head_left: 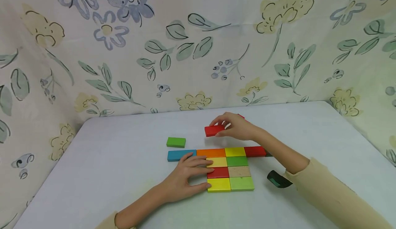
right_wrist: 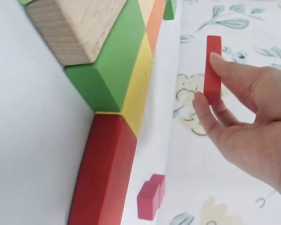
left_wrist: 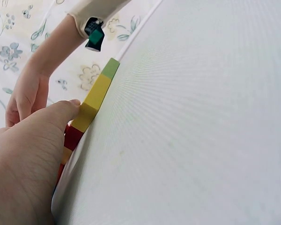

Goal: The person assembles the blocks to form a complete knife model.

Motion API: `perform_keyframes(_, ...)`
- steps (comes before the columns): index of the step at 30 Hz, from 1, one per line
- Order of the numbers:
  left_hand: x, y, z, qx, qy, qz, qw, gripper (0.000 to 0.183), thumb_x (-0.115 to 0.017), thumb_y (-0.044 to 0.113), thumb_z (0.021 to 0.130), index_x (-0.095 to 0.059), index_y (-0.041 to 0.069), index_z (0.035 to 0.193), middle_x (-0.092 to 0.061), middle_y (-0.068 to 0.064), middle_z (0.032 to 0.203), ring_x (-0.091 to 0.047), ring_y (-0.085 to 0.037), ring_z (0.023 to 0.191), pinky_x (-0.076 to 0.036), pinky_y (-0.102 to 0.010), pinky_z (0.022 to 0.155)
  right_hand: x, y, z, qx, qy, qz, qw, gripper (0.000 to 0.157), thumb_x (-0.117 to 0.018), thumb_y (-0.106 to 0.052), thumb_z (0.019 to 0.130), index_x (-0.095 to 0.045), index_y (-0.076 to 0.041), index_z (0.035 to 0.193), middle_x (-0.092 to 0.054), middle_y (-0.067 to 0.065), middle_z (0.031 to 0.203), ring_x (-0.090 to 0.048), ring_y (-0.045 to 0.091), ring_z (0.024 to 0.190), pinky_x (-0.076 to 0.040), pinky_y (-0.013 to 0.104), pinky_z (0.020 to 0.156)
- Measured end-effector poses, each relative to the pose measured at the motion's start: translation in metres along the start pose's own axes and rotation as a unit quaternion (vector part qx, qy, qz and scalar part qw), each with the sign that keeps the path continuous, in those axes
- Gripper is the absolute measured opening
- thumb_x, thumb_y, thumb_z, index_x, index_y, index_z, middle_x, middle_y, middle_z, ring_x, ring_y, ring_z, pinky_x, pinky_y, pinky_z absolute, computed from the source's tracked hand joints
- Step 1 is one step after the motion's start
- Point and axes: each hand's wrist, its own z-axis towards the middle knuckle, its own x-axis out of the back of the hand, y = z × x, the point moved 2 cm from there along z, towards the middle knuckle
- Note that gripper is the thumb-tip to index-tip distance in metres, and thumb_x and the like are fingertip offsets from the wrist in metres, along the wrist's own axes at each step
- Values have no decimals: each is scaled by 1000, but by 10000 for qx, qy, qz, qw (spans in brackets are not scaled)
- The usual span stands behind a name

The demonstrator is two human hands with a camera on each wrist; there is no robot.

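Off the table, my right hand (head_left: 236, 127) pinches a red block (head_left: 213, 130) between thumb and fingers; in the right wrist view the red block (right_wrist: 212, 70) stands on end in the grip. My left hand (head_left: 188, 177) lies with fingers spread along the left side of flat coloured blocks, fingertips at a pale orange block (head_left: 217, 162), a red block (head_left: 218, 172) and a yellow block (head_left: 219, 185). Beside these are a green block (head_left: 237, 161), a plain wood block (head_left: 239, 171) and a light green block (head_left: 242, 184). In the left wrist view the thumb touches the yellow block (left_wrist: 94, 101).
Across the top runs a row: blue block (head_left: 177, 155), orange block (head_left: 211, 152), yellow block (head_left: 235, 151) and dark red block (head_left: 255, 151). Behind it lies a loose green block (head_left: 176, 142). Pinkish-red blocks (right_wrist: 149, 201) lie apart. A floral cloth (head_left: 191, 78) hangs behind the table.
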Motion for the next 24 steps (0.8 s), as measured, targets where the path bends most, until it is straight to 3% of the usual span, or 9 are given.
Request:
perform_keyframes(13, 0, 0, -1, 7, 42, 22, 10000, 39, -79, 33, 96, -76, 19, 133, -64, 6, 146, -53, -19, 142, -26, -69, 121, 4, 1, -38, 237, 30, -47, 9997, 34, -80, -12, 94, -72, -7, 127, -67, 10, 119, -62, 27, 111, -62, 40, 93)
perform_keyframes(24, -1, -1, -1, -30, 61, 31, 10000, 40, -79, 33, 96, -75, 19, 133, -64, 6, 147, -53, -17, 142, -27, -68, 122, 10, 1, -70, 328, 243, -294, 9987, 36, -84, -16, 90, -74, -9, 124, -72, 6, 115, -63, 19, 99, -59, 25, 78)
